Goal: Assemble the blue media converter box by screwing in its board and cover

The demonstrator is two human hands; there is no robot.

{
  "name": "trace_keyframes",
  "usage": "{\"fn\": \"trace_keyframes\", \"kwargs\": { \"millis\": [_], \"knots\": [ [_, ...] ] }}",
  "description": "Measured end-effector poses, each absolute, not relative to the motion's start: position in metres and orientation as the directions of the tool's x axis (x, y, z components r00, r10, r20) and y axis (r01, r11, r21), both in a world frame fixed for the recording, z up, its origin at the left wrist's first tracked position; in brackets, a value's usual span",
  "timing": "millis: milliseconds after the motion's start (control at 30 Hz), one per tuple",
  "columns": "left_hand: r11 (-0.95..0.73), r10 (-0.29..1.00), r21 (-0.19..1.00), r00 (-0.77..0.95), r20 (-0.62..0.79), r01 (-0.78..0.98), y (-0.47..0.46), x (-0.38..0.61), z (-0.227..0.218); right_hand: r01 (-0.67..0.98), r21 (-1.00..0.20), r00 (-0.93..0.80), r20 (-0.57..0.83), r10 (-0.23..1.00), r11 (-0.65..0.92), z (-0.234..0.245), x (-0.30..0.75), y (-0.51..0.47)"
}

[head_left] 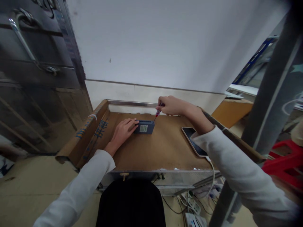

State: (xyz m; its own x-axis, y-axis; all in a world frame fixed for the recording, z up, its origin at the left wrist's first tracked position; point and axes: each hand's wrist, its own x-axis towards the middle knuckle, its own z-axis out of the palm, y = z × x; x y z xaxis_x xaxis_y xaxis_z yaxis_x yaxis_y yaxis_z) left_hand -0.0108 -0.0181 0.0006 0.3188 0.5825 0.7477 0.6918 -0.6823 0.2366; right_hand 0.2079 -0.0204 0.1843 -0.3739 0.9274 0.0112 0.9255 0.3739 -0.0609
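Your right hand [169,105] grips the screwdriver [158,112], left hand [124,129] steadies the blue box [145,127]; looks like you're screwdriving its corner, next probably wants straight, steady pressure.

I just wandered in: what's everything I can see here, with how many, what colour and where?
box: 1, dark blue, mid-table
screwdriver: 1, reddish-purple, at the box's right end
phone: 1, dark screen, table's right
cable: 1, white, at the phone's near end
cardboard: count unclear, brown, covering the table
wall: 1, whitish, behind
door: 1, grey, far left
pillar: 1, grey, right
power strip: at least 1, white, below right
left hand: 1, pale sleeve, touching the box
right hand: 1, pale sleeve, holding the screwdriver
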Motion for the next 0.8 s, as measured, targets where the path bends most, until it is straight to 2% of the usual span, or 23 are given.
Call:
{"fn": "trace_keyframes", "kwargs": {
  "millis": [167, 300, 433, 533, 667, 800],
  "knots": [
    [-0.693, 0.577, 0.239, 0.325, 0.749, 0.680, -0.017, -0.012, -0.001, 0.943, 0.080, -0.320, -0.036, 0.947, 0.322, 0.191, 0.203, -0.019],
    [-0.706, 0.579, 0.262, 0.321, 0.750, 0.658, -0.016, -0.012, -0.001, 0.948, 0.139, -0.282, -0.044, 0.958, 0.285, 0.192, 0.207, -0.020],
    [-0.706, 0.582, 0.270, 0.320, 0.747, 0.654, -0.017, -0.012, -0.001, 0.972, 0.109, -0.206, -0.011, 0.978, 0.206, 0.187, 0.211, -0.025],
    [-0.698, 0.589, 0.269, 0.319, 0.742, 0.664, -0.018, -0.011, 0.000, 0.969, 0.089, -0.233, 0.039, 0.972, 0.229, 0.182, 0.216, -0.029],
    [-0.700, 0.586, 0.270, 0.316, 0.746, 0.661, -0.017, -0.011, 0.000, 0.937, -0.054, -0.348, -0.028, 0.937, 0.346, 0.179, 0.222, -0.028],
    [-0.704, 0.589, 0.269, 0.329, 0.738, 0.657, -0.017, -0.012, -0.001, 0.932, -0.082, -0.359, -0.090, 0.929, 0.352, 0.183, 0.222, -0.023]
  ]
}}
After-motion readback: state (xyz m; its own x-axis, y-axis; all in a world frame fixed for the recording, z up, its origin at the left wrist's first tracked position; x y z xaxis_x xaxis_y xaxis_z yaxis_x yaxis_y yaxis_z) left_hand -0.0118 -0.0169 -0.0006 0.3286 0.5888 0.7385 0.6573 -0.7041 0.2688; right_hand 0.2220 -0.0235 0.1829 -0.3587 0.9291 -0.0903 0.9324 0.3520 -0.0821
